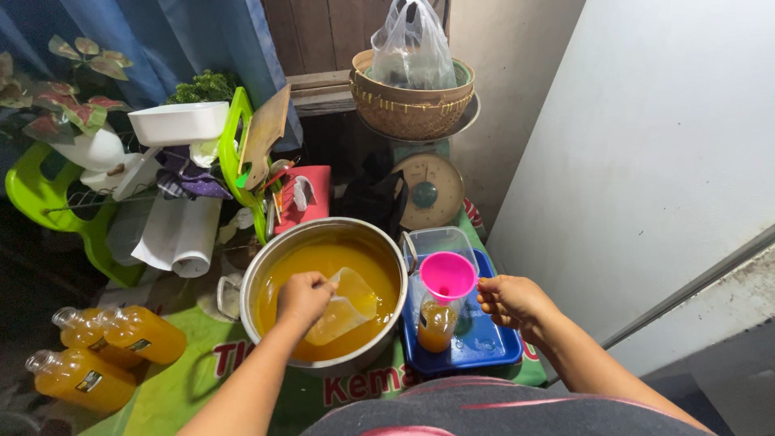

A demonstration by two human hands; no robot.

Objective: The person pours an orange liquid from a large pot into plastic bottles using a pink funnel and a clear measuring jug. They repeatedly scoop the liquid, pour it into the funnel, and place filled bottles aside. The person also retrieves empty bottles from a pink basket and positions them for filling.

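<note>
Scooping orange liquid from the pot to fill a bottle through a funnel.

Three filled bottles (105,343) lie at the left. The left hand (303,297) grips a clear jug (343,307) by its handle, dipped in the one steel pot (323,295) of orange liquid. One pink funnel (447,275) sits in a part-filled bottle (437,324) standing in the blue tray (492,343); the right hand (510,303) pinches the funnel's rim. By my judgement, the next move calls for lifting the jug level and tipping it slowly into the funnel.
</note>
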